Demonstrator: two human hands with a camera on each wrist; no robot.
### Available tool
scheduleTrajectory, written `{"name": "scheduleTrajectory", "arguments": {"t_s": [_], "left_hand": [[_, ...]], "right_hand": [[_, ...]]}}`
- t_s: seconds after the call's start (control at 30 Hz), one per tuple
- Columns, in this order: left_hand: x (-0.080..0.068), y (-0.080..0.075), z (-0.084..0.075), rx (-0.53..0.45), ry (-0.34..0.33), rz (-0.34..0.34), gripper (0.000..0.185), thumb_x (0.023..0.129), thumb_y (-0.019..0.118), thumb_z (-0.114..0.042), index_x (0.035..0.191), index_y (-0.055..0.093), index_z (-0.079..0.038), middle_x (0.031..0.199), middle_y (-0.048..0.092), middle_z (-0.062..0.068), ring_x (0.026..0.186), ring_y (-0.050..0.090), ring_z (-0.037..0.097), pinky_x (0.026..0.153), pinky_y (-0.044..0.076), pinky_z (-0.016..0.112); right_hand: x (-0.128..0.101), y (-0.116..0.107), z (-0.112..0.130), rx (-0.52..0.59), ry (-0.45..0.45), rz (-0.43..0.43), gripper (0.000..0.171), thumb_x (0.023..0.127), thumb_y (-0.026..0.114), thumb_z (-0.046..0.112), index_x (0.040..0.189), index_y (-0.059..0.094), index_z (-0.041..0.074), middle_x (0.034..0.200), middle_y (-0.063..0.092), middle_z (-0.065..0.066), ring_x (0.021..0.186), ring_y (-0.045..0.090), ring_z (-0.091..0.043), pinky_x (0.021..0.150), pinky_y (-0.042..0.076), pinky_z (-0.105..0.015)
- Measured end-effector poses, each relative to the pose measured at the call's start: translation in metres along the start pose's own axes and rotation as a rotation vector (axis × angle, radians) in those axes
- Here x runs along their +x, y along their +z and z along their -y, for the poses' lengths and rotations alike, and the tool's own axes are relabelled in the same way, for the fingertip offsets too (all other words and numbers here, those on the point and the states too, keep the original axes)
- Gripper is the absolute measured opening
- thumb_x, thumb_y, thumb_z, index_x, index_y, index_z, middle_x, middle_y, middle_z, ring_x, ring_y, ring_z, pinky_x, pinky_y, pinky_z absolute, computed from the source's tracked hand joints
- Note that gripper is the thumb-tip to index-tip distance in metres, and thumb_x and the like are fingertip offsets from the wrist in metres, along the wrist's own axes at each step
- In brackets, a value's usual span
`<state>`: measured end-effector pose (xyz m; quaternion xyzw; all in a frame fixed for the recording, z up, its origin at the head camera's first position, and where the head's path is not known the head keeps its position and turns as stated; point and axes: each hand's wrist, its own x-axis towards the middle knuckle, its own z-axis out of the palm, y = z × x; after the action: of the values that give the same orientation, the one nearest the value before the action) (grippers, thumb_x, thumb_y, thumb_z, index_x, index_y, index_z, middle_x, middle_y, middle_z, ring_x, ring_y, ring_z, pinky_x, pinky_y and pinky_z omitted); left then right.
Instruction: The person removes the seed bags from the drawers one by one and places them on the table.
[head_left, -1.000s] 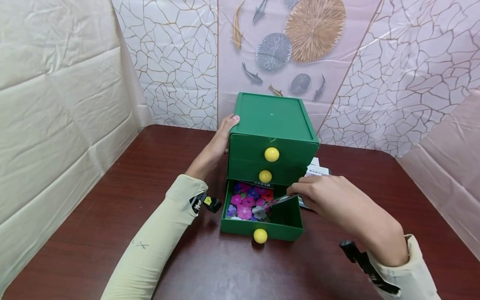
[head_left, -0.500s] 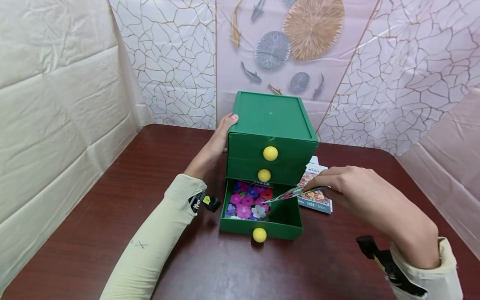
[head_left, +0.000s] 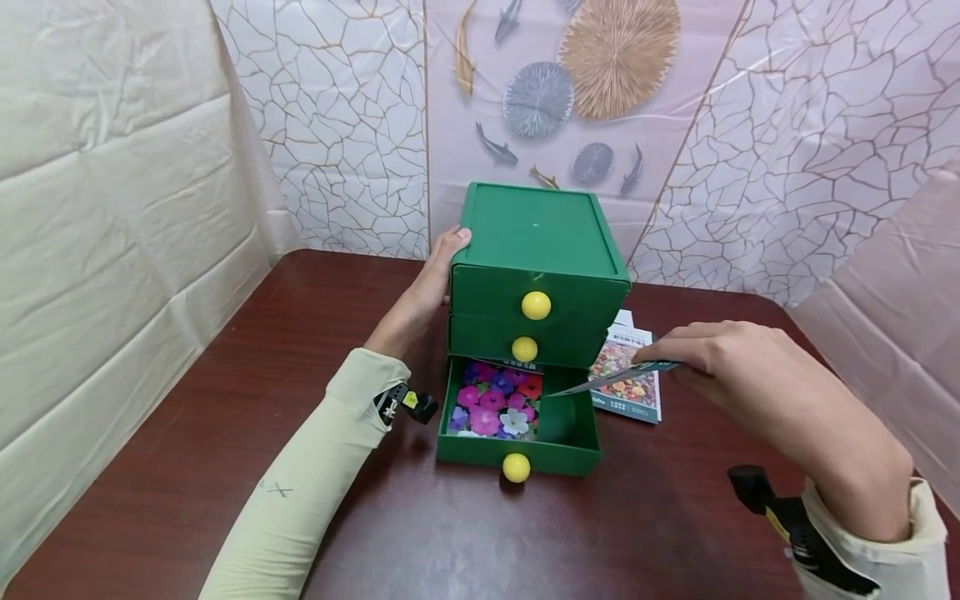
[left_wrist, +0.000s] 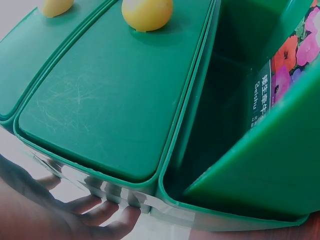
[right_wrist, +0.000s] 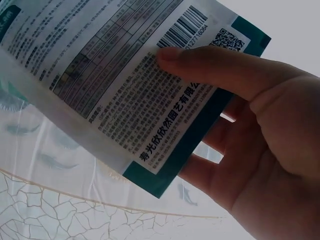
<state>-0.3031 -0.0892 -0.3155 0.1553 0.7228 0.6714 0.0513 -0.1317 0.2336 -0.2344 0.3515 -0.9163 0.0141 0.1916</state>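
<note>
Green bottom drawer [head_left: 517,433] stands open while the right hand [head_left: 750,375], pinching a seed packet [head_left: 615,377], has drawn back beyond its rim, lifting that packet out.

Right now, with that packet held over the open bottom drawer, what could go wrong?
The right hand only pinches the seed packet by one end, so the thin packet could slip or sag and land beside the open drawer. A flowered packet already lies in the drawer's left part, so the new one might snag on it or sit crooked. The left hand braces the green cabinet; without that, a nudge might shift it.
</note>
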Motion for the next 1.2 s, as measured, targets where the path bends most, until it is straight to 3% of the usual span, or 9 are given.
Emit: {"name": "scheduleTrajectory", "arguments": {"t_s": [0.33, 0.63, 0.87, 1.03, 1.2], "left_hand": [[0.0, 0.001, 0.0, 0.008, -0.002, -0.016, 0.085, 0.101, 0.033, -0.063, 0.171, 0.011, -0.022, 0.172, 0.018, 0.01, 0.14, 0.039, 0.034, 0.106, 0.038, 0.058], [0.0, 0.001, 0.0, -0.015, 0.012, -0.005, 0.083, 0.102, 0.034, -0.063, 0.171, 0.012, -0.022, 0.167, 0.027, 0.012, 0.134, 0.044, 0.031, 0.104, 0.04, 0.054], [-0.001, 0.0, 0.0, -0.005, 0.004, -0.008, 0.084, 0.101, 0.034, -0.064, 0.171, 0.012, -0.023, 0.169, 0.023, 0.01, 0.138, 0.041, 0.03, 0.107, 0.038, 0.054], [0.0, 0.0, 0.0, 0.014, -0.004, -0.014, 0.086, 0.1, 0.034, -0.065, 0.171, 0.011, -0.023, 0.173, 0.016, 0.009, 0.143, 0.036, 0.034, 0.107, 0.037, 0.057], [0.0, 0.0, -0.001, 0.008, -0.009, -0.016, 0.087, 0.099, 0.035, -0.065, 0.171, 0.011, -0.022, 0.173, 0.016, 0.009, 0.142, 0.039, 0.036, 0.107, 0.038, 0.057]], "right_hand": [[-0.003, -0.005, -0.007, -0.108, 0.176, 0.038, 0.032, 0.079, 0.085, 0.001, 0.091, 0.078, 0.029, 0.083, 0.072, 0.015, 0.07, 0.062, -0.01, 0.06, 0.053, -0.047], [-0.004, -0.003, -0.017, -0.17, 0.268, 0.037, 0.03, 0.083, 0.078, -0.001, 0.096, 0.08, 0.026, 0.084, 0.075, 0.005, 0.069, 0.068, -0.023, 0.051, 0.046, -0.051], [0.006, 0.017, -0.03, -0.179, 0.359, 0.018, 0.031, 0.089, 0.073, -0.003, 0.11, 0.082, 0.018, 0.095, 0.078, -0.011, 0.077, 0.07, -0.039, 0.052, 0.049, -0.06], [0.011, 0.035, -0.041, -0.171, 0.387, 0.009, 0.033, 0.092, 0.067, -0.004, 0.11, 0.083, 0.018, 0.091, 0.078, -0.011, 0.072, 0.069, -0.036, 0.048, 0.047, -0.056], [0.015, 0.053, -0.048, -0.165, 0.38, 0.016, 0.033, 0.089, 0.07, -0.006, 0.108, 0.083, 0.018, 0.086, 0.077, -0.011, 0.067, 0.067, -0.033, 0.044, 0.045, -0.052]]}}
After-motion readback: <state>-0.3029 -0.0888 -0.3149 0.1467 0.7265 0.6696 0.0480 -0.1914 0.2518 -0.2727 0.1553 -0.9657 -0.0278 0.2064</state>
